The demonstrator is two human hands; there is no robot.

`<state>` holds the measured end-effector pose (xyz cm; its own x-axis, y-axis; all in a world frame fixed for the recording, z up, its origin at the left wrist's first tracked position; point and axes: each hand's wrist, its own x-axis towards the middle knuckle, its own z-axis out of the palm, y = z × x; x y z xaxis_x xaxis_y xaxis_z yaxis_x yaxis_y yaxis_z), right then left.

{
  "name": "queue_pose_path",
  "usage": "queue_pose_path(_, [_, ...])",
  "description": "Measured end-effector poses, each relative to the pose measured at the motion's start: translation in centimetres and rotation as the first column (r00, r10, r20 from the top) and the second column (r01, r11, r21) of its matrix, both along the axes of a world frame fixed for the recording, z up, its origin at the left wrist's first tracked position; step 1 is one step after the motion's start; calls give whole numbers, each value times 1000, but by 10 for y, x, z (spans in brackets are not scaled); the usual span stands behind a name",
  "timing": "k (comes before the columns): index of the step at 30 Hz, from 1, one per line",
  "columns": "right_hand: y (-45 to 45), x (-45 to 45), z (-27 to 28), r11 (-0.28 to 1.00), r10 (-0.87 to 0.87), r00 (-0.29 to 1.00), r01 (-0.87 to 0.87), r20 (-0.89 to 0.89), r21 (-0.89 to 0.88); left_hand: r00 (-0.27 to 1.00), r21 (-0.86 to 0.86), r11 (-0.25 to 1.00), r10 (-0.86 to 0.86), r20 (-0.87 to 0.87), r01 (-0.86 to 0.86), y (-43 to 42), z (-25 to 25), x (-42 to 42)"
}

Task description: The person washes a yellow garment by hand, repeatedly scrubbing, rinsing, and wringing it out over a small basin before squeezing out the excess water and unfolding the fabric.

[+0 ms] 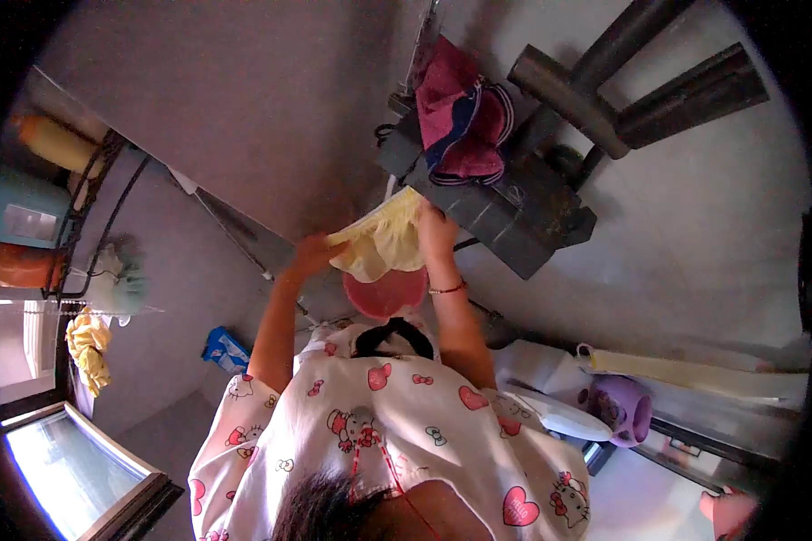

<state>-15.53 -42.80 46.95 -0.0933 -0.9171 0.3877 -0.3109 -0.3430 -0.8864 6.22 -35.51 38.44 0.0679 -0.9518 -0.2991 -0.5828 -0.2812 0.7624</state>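
Observation:
A pale yellow cloth with a gathered edge is stretched between my two hands. My left hand is closed on its left end. Its right end is pinched in my right hand, and a red beaded bracelet circles that wrist. Below the cloth, partly covered by it, is a pink basin. What the basin holds is hard to make out.
Ahead, a maroon and navy cloth lies over a dark block-like structure beside thick dark pipes. A wire rack with bottles is at left, near a blue packet. A purple container stands at right.

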Motion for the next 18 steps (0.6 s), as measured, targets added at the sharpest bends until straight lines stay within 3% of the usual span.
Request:
queue_pose_path(1, [3,1,3,998,-51,991,47,126,33,1000,72,997,5,4,-5,2,0,4])
queue_pose_path(2, [-1,-3,-29,998,-50,991,46,125,35,1000,74,997,5,2,-5,2,-3,8])
queue_pose_path(3, [-9,-8,-84,991,-43,983,65,-181,118,994,86,996,-22,-104,31,0,-5,14])
queue_pose_path(4, [-12,-12,-115,975,-4,884,107,-467,194,977,96,993,-48,-209,69,0,-7,17])
queue_pose_path(5, [-7,-13,-89,974,-3,885,108,-465,200,977,101,992,-49,-207,71,2,7,14])
queue_pose_path(6, [2,-14,-33,952,-28,990,68,-135,297,845,79,997,42,-532,0,5,36,6])
queue_pose_path(7, [8,-15,3,929,-79,975,-3,207,370,600,81,994,110,-792,-76,5,61,-3])
queue_pose_path(8, [10,-17,10,929,-79,975,-3,206,370,600,82,994,110,-793,-75,2,77,-10])
queue_pose_path(10, [15,-18,11,787,117,968,-226,221,574,628,211,930,359,-691,-300,-10,97,-21])
queue_pose_path(11, [19,-19,7,717,182,955,-291,233,634,627,213,929,362,-690,-301,-17,92,-20])
queue_pose_path(12, [27,-17,-5,885,245,964,-177,-107,430,535,184,930,336,-775,-317,-25,84,-20])
queue_pose_path(13, [32,-20,-14,940,245,930,-158,-275,303,436,156,929,300,-848,-335,-30,78,-20])
queue_pose_path(14, [38,-21,-18,978,194,878,-136,-437,159,437,155,929,300,-848,-336,-30,88,-23])
queue_pose_path(16, [45,-27,-15,868,414,797,-200,-441,455,254,84,957,158,-954,-277,-30,116,-32])
queue_pose_path(17, [46,-28,-14,868,413,798,-199,-439,454,256,84,957,157,-954,-276,-31,116,-33])
queue_pose_path(18, [46,-29,-13,858,381,859,-191,-342,478,339,6,964,99,-936,-266,-33,115,-34])
